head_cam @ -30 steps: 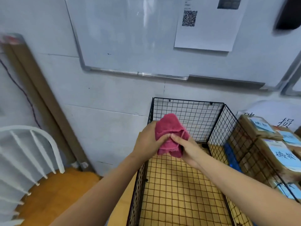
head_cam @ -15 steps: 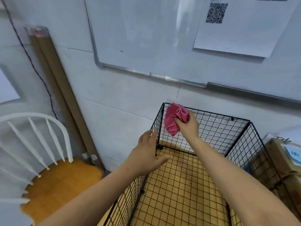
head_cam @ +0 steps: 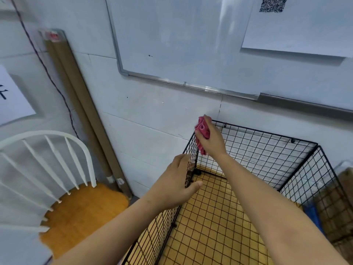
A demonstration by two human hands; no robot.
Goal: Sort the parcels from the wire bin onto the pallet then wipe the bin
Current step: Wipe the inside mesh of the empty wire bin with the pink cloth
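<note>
Wire bin [head_cam: 267, 157], one; cloth [head_cam: 201, 130], one

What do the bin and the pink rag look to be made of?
The wire bin: thin metal wire grid, seemingly black-coated; you see through its squares. The rag: soft pink fabric, perhaps microfibre; it bunches in folds in the right hand.

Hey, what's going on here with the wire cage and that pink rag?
A person is wiping the wire bin. Their right hand grips a pink cloth against the bin's far left top corner, while the left hand holds the left wall, thumb inside. No parcels lie in the bin; brown boxes sit outside on the right.
</note>
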